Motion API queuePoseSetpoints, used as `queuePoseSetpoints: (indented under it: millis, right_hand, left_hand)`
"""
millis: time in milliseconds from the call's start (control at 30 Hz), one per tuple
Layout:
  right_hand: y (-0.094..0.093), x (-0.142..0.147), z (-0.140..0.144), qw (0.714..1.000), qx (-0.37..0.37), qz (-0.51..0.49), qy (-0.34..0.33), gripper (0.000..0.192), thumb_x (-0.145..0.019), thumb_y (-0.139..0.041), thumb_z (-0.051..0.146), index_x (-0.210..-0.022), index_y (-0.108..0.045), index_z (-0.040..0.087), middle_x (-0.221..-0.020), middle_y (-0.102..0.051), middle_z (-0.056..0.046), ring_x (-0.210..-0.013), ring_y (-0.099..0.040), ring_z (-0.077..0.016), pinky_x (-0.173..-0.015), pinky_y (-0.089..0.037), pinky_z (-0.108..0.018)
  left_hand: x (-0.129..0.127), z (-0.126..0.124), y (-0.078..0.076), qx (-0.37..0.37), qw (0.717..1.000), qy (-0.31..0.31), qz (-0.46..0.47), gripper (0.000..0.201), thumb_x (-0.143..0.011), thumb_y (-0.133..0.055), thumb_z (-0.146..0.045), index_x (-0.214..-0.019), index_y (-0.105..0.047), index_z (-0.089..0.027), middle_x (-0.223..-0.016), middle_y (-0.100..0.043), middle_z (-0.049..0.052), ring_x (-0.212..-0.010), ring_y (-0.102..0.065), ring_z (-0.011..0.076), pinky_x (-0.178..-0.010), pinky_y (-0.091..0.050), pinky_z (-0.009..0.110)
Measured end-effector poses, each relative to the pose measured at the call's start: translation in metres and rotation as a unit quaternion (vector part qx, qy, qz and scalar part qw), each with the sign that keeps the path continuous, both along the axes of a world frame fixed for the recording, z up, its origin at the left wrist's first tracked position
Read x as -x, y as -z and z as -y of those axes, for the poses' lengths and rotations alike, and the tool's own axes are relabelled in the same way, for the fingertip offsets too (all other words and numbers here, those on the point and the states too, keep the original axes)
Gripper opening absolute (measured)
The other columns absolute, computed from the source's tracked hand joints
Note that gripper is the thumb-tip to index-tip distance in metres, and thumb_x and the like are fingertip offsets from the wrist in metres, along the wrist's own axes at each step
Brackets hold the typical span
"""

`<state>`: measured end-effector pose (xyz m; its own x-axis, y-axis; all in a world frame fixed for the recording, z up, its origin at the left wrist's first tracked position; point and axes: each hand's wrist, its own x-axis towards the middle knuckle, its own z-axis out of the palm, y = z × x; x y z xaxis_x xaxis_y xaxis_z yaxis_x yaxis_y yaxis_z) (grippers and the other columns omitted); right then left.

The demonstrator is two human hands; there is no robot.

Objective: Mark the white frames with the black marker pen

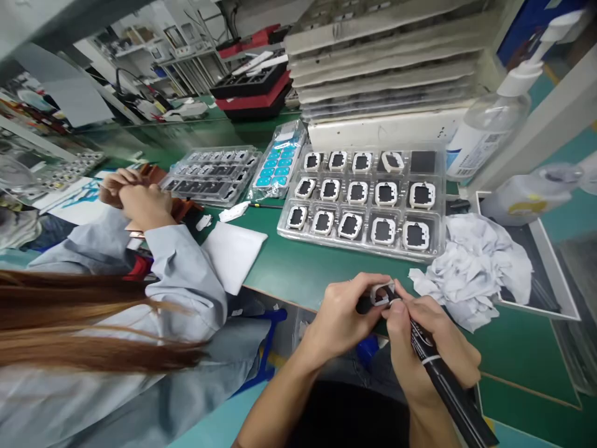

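Observation:
My left hand [340, 314] pinches a small pale rounded frame [379, 293], like a watch-case part, near the table's front edge. A thick black marker pen [450, 386] lies in the closed grip of my right hand [433, 339], its tip end up against the frame. My fingers partly cover the frame, and the exact contact point is hidden. Just beyond my hands sits a clear plastic tray [361, 247] with several similar white frames on dark pads. One upper-row frame [392, 162] is tilted, and the pocket to its right shows only a dark pad [423, 162].
Crumpled white paper [480, 264] lies right of the tray, by pump bottles [485, 124]. Stacked trays [387, 68] rise behind. Left are a bag of blue parts [278, 163], another parts tray [212, 174], a white cloth [234, 252] and a co-worker's hands [140, 196].

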<state>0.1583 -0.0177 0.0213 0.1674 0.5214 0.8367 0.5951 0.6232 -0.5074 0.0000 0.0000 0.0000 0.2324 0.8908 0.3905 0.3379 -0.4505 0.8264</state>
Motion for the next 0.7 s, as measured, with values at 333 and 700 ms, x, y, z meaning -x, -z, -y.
queuePoseSetpoints:
  millis: [333, 700]
  right_hand:
    - [0.006, 0.005, 0.002, 0.999, 0.035, -0.021, -0.014, 0.026, -0.102, -0.083, -0.004, -0.109, -0.072, 0.018, -0.086, -0.079, -0.001, -0.088, -0.091, -0.0284, -0.085, -0.082, -0.038]
    - [0.009, 0.006, 0.01, 0.995, 0.062, -0.073, -0.017, 0.024, -0.103, -0.082, -0.001, -0.114, -0.075, 0.02, -0.09, -0.08, 0.0, -0.084, -0.088, -0.0252, -0.092, -0.085, -0.049]
  left_hand:
    - [0.002, 0.0, -0.01, 0.01, 1.0, -0.001, 0.028, 0.034, -0.108, -0.089, -0.017, -0.14, -0.083, -0.025, -0.126, -0.093, 0.003, -0.103, -0.091, 0.016, -0.098, -0.075, 0.024]
    - [0.0, -0.002, -0.014, 0.076, 0.993, 0.028, 0.082, 0.041, -0.102, -0.092, -0.014, -0.14, -0.082, -0.023, -0.125, -0.091, 0.004, -0.105, -0.092, 0.0173, -0.1, -0.078, 0.025]
